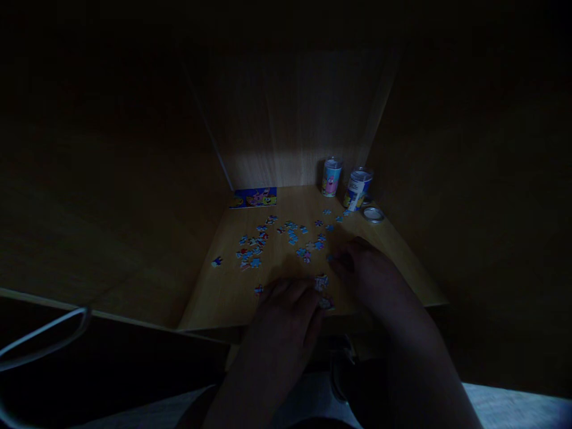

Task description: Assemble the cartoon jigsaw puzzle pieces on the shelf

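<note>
In dim light, my right hand [364, 268] is over the right part of a wooden shelf [214, 304], fingers pinched on a small blue jigsaw piece [329, 258]. My left hand [288, 310] rests at the shelf's front edge, palm down, with its fingers a little bent and apart; the fingertips are partly hidden. Close to its fingers lie a few joined jigsaw pieces [320, 282] and another piece [326, 304]. A single piece [258, 290] lies just left of that hand. Farther back, several loose pieces [291, 232] are scattered, with a bigger cluster [252, 253] on the left.
Two cartoon-printed cans [331, 179] [356, 192] stand at the back right, and a round metal lid [373, 215] lies beside them. A cartoon picture card [254, 198] is at the back left. Wooden panels enclose the shelf. A white cable [42, 330] hangs at lower left.
</note>
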Demonstrator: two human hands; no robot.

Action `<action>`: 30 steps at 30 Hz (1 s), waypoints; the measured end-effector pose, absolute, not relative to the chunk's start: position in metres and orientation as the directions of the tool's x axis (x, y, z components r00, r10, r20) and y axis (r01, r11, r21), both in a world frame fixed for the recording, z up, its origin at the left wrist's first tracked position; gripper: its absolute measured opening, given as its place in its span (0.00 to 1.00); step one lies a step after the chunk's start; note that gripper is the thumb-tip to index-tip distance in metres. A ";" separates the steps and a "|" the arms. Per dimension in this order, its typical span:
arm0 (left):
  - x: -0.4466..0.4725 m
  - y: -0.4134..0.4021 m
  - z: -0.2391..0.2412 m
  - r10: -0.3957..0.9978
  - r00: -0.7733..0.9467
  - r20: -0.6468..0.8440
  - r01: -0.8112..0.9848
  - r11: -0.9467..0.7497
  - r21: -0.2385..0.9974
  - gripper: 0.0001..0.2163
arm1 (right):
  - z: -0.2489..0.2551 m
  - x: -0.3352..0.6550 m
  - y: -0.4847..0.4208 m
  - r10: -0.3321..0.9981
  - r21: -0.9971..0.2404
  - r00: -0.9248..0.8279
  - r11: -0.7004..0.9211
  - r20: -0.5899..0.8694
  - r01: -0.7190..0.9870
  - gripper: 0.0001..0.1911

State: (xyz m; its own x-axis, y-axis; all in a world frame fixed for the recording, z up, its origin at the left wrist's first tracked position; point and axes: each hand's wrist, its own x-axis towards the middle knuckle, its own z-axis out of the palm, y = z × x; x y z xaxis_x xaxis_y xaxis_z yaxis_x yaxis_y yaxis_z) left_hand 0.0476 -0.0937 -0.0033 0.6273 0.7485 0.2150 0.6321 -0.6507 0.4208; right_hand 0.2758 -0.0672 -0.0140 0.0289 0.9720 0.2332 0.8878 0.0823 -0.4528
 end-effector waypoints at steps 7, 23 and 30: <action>0.047 -0.095 -0.006 0.748 0.626 0.221 0.637 -0.654 0.408 0.13 | -0.011 0.273 -0.069 0.975 -0.451 0.065 0.039 0.211 0.892 0.06; 0.049 -0.094 -0.002 0.750 0.624 0.219 0.633 -0.650 0.421 0.10 | -0.012 0.277 -0.071 0.987 -0.524 0.014 0.074 0.163 0.848 0.04; 0.050 -0.094 -0.003 0.747 0.624 0.228 0.645 -0.658 0.389 0.10 | -0.014 0.279 -0.072 0.984 -0.585 0.005 0.102 0.179 0.804 0.04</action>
